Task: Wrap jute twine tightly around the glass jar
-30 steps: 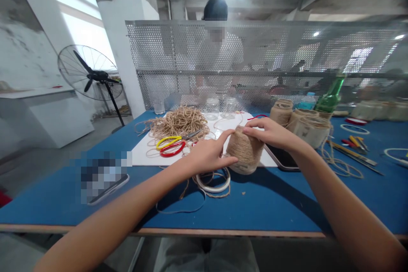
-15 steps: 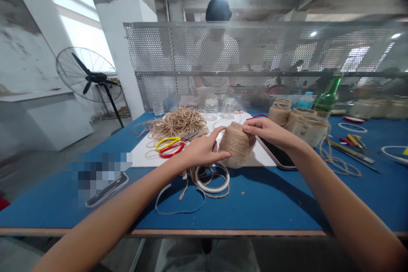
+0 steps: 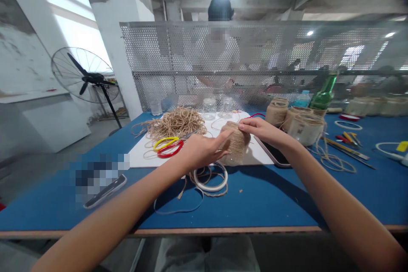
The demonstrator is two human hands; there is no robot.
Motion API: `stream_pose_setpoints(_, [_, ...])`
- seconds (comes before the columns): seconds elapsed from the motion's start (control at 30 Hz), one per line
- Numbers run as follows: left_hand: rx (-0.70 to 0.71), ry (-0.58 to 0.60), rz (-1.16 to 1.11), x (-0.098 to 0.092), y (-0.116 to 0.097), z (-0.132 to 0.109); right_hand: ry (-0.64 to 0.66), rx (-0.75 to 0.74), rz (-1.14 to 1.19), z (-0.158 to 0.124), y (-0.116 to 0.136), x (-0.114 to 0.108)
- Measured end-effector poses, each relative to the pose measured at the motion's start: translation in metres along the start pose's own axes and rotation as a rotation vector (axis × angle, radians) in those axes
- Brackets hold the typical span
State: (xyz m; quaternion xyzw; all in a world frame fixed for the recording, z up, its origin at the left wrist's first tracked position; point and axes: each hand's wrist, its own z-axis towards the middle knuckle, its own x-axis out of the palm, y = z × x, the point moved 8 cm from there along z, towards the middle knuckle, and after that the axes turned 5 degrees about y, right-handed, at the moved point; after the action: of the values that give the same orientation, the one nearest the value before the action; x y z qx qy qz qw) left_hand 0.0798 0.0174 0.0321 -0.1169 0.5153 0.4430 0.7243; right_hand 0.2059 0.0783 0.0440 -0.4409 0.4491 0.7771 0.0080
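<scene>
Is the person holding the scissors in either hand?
No, the scissors lie on the white board; the left hand and right hand touch a twine-wrapped jar.

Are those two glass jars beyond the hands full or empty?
Empty, as far as I can see: the glass jar and its neighbour are see-through, with nothing visible inside them.

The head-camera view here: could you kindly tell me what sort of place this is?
Probably a handicraft workshop: a blue worktable bears a heap of jute twine, twine-wrapped jars and scissors, before a perforated metal screen.
</scene>
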Motion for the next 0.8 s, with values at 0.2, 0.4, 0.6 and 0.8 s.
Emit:
stream_pose_setpoints(0.2, [0.059, -0.153, 0.065, -0.011, -0.010, -0.005, -0.018, -0.006, -0.018, 0.000, 0.000, -0.001])
stream_pose_setpoints(0.4, [0.021, -0.131, 0.071, -0.007, -0.005, -0.005, -0.010, -0.009, 0.000, 0.001, -0.001, -0.001])
stream_pose_setpoints(0.6, [-0.102, 0.027, 0.010, 0.003, 0.006, -0.002, 0.002, 0.011, 0.011, -0.001, -0.002, -0.002])
stream_pose_setpoints(0.8, [-0.191, 0.179, -0.173, 0.012, 0.015, 0.000, -0.005, 0.012, 0.003, -0.002, -0.003, -0.003])
